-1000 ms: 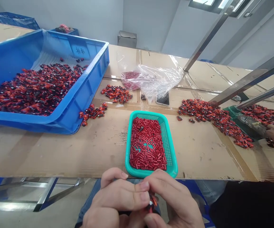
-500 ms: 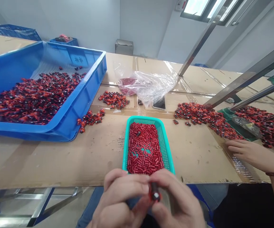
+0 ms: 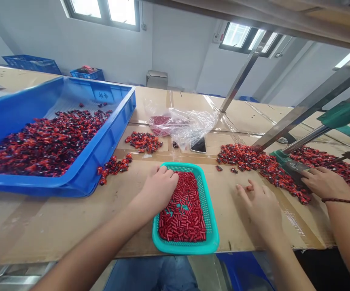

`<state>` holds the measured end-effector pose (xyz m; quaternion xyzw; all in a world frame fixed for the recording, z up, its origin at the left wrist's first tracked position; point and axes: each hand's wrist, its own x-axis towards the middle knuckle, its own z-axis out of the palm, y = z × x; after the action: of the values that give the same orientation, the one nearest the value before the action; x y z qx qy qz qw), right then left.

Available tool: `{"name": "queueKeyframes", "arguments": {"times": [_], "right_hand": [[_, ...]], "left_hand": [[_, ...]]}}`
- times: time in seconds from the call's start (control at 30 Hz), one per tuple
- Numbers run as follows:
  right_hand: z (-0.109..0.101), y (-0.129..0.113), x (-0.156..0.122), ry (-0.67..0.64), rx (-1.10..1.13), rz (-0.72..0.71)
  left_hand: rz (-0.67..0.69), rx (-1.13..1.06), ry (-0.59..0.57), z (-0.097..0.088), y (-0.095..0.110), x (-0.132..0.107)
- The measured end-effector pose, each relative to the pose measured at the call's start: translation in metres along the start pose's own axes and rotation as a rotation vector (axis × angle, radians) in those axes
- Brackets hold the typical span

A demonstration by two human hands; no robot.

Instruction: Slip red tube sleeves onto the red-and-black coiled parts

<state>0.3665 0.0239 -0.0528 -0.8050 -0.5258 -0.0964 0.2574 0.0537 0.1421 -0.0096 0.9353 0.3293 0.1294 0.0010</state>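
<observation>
Left hand (image 3: 159, 188) curled in tubes (image 3: 182, 218) at basket's (image 3: 184, 247) far-left corner, hold unclear; right hand (image 3: 259, 204) spread beside pile (image 3: 253, 159); best pinch one

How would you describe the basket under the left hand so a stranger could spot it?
On the cardboard-covered table, find the big blue crate at the left. Right of it, at the near edge, lies a small mesh basket under the left hand. Unlike the crate and loose piles, it is teal and holds plain red tubes.
</observation>
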Motion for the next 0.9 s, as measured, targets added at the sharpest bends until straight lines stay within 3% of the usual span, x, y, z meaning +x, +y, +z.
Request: {"name": "queueKeyframes", "arguments": {"times": [0.1,0.23,0.37,0.47,0.6,0.77,0.9], "right_hand": [[-0.014,-0.043,-0.019,-0.082,0.12,-0.251],[-0.023,-0.109,-0.047,-0.295,0.206,-0.611],[-0.014,-0.145,-0.054,-0.424,0.115,-0.711],[-0.005,-0.151,-0.051,-0.472,0.032,-0.725],[0.001,-0.151,-0.048,-0.497,-0.038,-0.74],[0.0,-0.147,-0.05,-0.522,-0.061,-0.754],[-0.004,-0.142,-0.052,-0.556,-0.04,-0.787]], "left_hand": [[0.029,0.066,-0.069,0.006,0.003,0.018],[0.044,0.083,-0.087,0.007,0.008,0.019],[0.043,0.001,-0.055,0.01,0.006,0.012],[0.061,-0.133,0.012,0.011,0.0,0.006],[0.049,-0.361,0.214,0.002,0.0,-0.013],[-0.01,-0.64,0.475,-0.017,0.023,-0.049],[-0.043,-0.848,0.608,-0.021,0.041,-0.07]]}}
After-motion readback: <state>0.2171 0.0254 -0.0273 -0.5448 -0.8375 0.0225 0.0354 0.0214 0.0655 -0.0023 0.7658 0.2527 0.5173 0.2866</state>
